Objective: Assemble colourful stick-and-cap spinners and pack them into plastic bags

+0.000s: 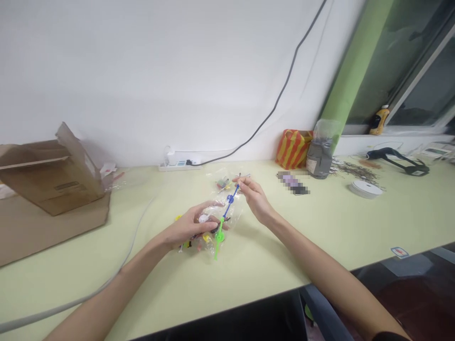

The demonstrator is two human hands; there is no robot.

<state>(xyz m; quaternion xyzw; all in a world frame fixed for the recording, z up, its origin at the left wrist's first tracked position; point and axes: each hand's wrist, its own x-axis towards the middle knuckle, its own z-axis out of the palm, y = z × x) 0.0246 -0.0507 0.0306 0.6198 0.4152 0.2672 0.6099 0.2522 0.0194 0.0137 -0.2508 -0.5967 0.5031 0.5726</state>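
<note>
My left hand point(188, 227) rests on a clear plastic bag point(213, 220) of small colourful toy parts on the pale yellow-green table point(249, 265), fingers curled onto it. My right hand point(253, 196) pinches the upper end of a thin blue stick point(230, 199) with a small disc on it. Below it, in line with it, is a green stick point(218, 237) that also carries a disc. More coloured pieces point(223, 183) lie in the bag just beyond.
An open cardboard box point(50, 189) stands at the left. A white power strip point(179, 164) with a dark cable sits by the wall. A striped bag point(293, 148), a grey jar point(320, 158), a tape roll point(365, 188) and dark goggles point(398, 158) lie at the right. A grey cable point(117, 270) crosses the front left.
</note>
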